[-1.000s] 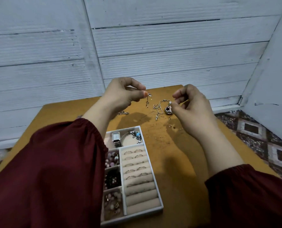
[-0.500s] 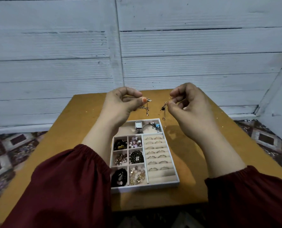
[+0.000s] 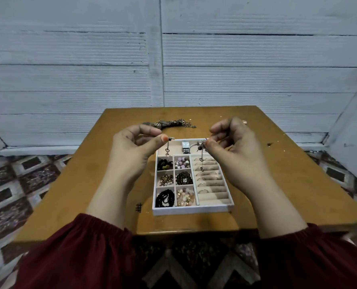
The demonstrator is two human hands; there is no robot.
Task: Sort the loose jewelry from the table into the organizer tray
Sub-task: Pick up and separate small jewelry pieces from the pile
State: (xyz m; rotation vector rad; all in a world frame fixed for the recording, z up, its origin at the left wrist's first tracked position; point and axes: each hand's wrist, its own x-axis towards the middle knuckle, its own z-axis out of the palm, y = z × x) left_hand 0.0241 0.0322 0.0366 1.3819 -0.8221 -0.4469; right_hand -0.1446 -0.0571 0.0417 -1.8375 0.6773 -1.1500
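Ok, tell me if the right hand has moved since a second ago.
Yes. The right hand has come nearer the person: it was beyond the tray, and now hangs over its far end, pinching a chain.

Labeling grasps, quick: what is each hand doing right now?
Left hand: closed, pinching a small heart-charm chain.
Right hand: closed, pinching a dangling chain.

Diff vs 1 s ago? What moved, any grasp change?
Both hands came back from the far side of the table to above the far end of the tray. The chain in the right hand, bunched in a tangle before, now hangs straight. The left hand still pinches its small charm. Unchanged: both pinches, tray contents.
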